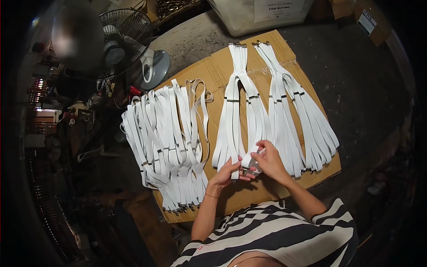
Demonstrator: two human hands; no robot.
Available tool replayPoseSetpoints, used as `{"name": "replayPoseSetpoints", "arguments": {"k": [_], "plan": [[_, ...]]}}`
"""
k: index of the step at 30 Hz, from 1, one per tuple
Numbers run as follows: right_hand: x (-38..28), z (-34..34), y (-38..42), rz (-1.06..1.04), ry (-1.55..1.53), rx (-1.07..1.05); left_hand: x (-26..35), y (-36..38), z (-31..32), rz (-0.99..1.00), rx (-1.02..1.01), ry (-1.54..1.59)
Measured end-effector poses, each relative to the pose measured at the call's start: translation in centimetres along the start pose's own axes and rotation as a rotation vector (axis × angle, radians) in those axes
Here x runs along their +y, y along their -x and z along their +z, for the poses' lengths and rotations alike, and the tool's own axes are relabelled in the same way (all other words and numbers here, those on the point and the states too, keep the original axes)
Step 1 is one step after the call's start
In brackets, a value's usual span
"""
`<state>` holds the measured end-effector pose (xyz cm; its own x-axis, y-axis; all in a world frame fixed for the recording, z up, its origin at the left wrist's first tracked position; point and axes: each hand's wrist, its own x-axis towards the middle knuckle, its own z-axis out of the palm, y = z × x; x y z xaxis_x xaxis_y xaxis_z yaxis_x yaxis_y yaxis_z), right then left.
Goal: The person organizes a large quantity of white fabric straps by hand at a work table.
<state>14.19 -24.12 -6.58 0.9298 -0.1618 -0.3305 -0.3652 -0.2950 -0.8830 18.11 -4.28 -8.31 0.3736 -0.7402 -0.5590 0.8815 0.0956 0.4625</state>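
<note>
White elastic suspenders lie in groups on a flat cardboard sheet [209, 62]. At the lower end of the middle bundle of suspenders [230, 118], my left hand [226, 174] holds strap ends, palm partly up, with some fingers stretched beneath them. Close beside it, my right hand [270, 161] pinches a looped strap end [250, 161] of the suspenders. A dark metal clip shows between the two hands. To the right is another fanned bundle of suspenders [276, 118], its metal clips gathered at the top. The right fingertips are partly hidden by the strap.
On the left of the cardboard lies a looser pile of white suspenders [153, 127], clips toward me. A fan [114, 55] stands at the back left. Beyond the far edge is a pale labelled container [240, 22], with a cardboard box [371, 22] at the far right.
</note>
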Motion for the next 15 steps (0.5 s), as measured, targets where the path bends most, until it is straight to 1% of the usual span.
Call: {"name": "replayPoseSetpoints", "arguments": {"k": [1, 2, 4, 5, 6, 8, 9, 10, 12, 13, 14, 15], "plan": [[0.3, 0.2, 0.8, 0.11, -0.053, 0.018, 0.0, -0.1, 0.0, 0.002, -0.003, -0.036], [1.2, 0.7, 1.6, 0.11, -0.057, 0.02, -0.1, -0.2, -0.2, 0.0, -0.001, -0.04], [3.2, 1.6, 3.3, 0.186, -0.227, -0.113, -0.9, -0.4, -0.8, 0.042, 0.066, -0.04], [3.1, 1.7, 3.8, 0.249, -0.168, -0.204, -1.0, -0.4, -0.8, 0.04, 0.086, 0.031], [3.4, 2.4, 4.3, 0.257, -0.168, -0.205, -1.5, -0.6, -1.0, 0.034, 0.086, 0.037], [3.9, 3.9, 5.1, 0.154, -0.596, -0.277, -2.2, -1.1, -1.0, 0.138, 0.288, -0.112], [3.6, 3.8, 5.2, 0.17, -0.628, -0.265, -2.1, -1.1, -0.4, 0.117, 0.343, -0.121], [3.6, 3.9, 5.3, 0.178, -0.631, -0.265, -1.9, -1.0, 0.3, 0.109, 0.345, -0.119], [3.4, 4.2, 5.2, 0.187, -0.746, -0.035, -1.1, -0.9, 1.6, 0.059, 0.28, -0.057], [2.9, 3.8, 5.2, 0.198, -0.82, -0.026, -1.0, -0.9, 2.3, 0.034, 0.319, -0.067], [2.7, 3.6, 5.0, 0.203, -0.824, -0.025, -1.3, -1.1, 2.0, 0.028, 0.322, -0.068], [2.7, 3.4, 4.8, 0.213, -0.721, -0.049, -1.8, -1.5, 1.4, 0.072, 0.305, -0.124]]}}
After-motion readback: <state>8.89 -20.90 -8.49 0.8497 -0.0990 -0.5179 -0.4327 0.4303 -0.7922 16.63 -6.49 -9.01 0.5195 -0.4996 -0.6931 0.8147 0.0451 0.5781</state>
